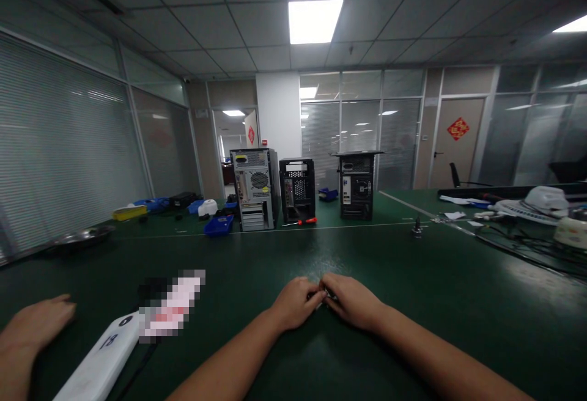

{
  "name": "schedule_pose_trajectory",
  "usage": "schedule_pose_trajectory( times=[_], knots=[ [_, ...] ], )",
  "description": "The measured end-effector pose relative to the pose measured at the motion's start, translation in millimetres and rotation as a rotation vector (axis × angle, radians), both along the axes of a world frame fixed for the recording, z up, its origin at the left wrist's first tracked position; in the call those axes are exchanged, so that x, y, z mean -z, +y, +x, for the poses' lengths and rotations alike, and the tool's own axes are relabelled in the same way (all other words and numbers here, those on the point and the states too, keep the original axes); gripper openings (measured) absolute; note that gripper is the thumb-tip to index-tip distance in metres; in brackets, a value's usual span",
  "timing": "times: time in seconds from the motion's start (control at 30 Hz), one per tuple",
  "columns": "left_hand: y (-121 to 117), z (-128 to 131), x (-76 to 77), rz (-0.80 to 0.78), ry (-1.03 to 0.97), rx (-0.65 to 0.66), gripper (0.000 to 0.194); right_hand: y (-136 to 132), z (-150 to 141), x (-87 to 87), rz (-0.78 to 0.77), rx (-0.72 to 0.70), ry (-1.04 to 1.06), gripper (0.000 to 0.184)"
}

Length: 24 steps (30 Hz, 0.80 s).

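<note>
Reads “18”
Written near left on a long flat white object (99,361); illegible on the red diamond-shaped door sign (458,128), far right.

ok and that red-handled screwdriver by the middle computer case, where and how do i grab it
Probably best by the red handle, the thick right-hand end of the screwdriver, coming down from above on the near side. It lies flat with its thin shaft pointing left, and the middle computer case stands just behind it.

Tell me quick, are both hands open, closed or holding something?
Left hand: closed, fingertips at a small pale thing.
Right hand: closed, meeting the left there; which one grips it cannot be told.
</note>
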<state>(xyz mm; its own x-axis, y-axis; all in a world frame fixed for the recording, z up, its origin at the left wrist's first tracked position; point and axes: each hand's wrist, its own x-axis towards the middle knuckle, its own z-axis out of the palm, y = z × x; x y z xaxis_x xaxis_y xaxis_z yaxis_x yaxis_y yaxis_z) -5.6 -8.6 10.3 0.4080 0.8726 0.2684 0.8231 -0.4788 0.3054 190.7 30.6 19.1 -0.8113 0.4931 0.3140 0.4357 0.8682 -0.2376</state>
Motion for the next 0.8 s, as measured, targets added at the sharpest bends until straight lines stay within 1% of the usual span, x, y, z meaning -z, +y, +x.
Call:
schedule_pose_trajectory(
  times=[0.07,0.13,0.2,0.27,0.37,0.47,0.57,0.63,0.7,0.8],
  knots=[
    [0,0,1.0,0.003,0.002,-0.015,0.045,3,3,-2.9,0.010,0.014,-0.001,0.017],
    [0,0,1.4,-0.001,-0.004,-0.023,0.048,11,11,-6.8,0.009,0.058,0.010,0.018],
    [-1,-1,1.0,-0.008,-0.013,-0.017,0.048,26,25,-8.6,-0.017,0.148,0.033,0.020],
    [-2,-1,0.0,-0.008,-0.017,-0.002,0.046,48,46,-5.8,-0.077,0.264,0.061,0.023],
    [-4,-3,-1.0,-0.011,-0.010,0.009,0.046,88,88,7.4,-0.168,0.429,0.107,0.027],
    [-4,-5,0.3,-0.019,-0.002,0.014,0.047,127,136,25.3,-0.182,0.581,0.184,0.027],
    [-2,-6,3.4,-0.014,-0.013,0.011,0.046,155,175,40.0,-0.202,0.743,0.303,0.027],
    [-2,-7,4.8,-0.009,-0.022,0.009,0.044,164,189,45.7,-0.229,0.833,0.375,0.030],
    [-2,-7,5.0,-0.008,-0.030,0.012,0.043,168,194,47.4,-0.247,0.891,0.413,0.034],
    [-3,-7,3.3,-0.012,-0.037,0.020,0.041,164,190,42.6,-0.213,0.904,0.415,0.040]
  ],
)
